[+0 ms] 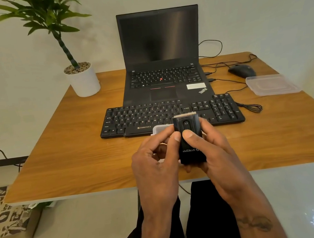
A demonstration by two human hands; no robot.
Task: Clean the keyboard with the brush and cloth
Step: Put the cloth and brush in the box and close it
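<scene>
Brush: small rigid black body, light, smooth; your right hand wraps its sides, left hand pinches edge; avoid bristle tip

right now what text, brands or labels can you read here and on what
"ZEBRONICS": front edge of the black external keyboard.
"ThinkPad": palm rest of the black open laptop.
Key letters such as "Q W E R T Y": on the external keyboard.
White print on the black rectangular brush case held in both hands: upside down, unreadable.
White sticker on laptop: blurred.
</scene>
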